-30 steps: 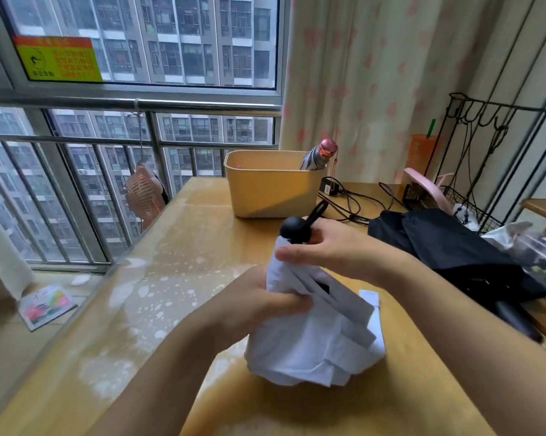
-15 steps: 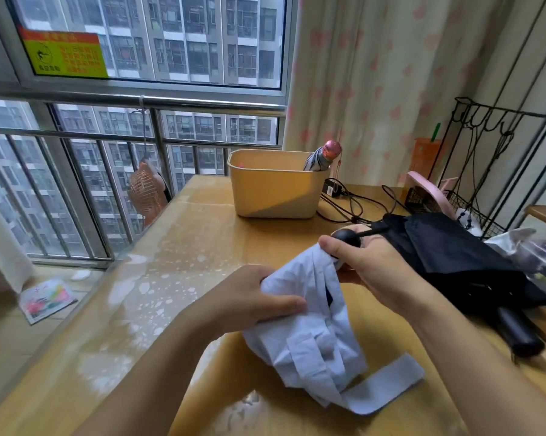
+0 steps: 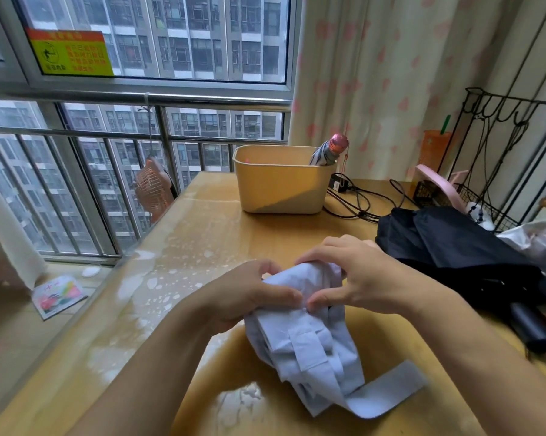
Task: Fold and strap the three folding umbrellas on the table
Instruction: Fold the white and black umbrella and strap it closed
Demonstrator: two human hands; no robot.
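Note:
A pale lilac folding umbrella [image 3: 309,338] lies bunched on the wooden table [image 3: 221,234] in front of me, its strap [image 3: 388,394] trailing loose to the right. My left hand [image 3: 246,297] and my right hand [image 3: 360,275] both grip its upper end, thumbs almost touching; its handle is hidden under my hands. A black folding umbrella [image 3: 460,262] lies unfolded at the right, its handle [image 3: 533,328] pointing toward me. A third umbrella with a pink handle [image 3: 331,151] stands folded in the yellow bin [image 3: 278,190].
Black cables and a plug [image 3: 356,199] lie behind the bin. A pink object and wire rack [image 3: 448,193] stand at the far right, with a plastic bag [image 3: 536,240] beside the black umbrella. The table's left edge meets the window railing [image 3: 108,133].
The umbrella went from upright to lying down. My right hand left the black handle end and came onto the top of the canopy beside my left hand; the strap fell loose to the right.

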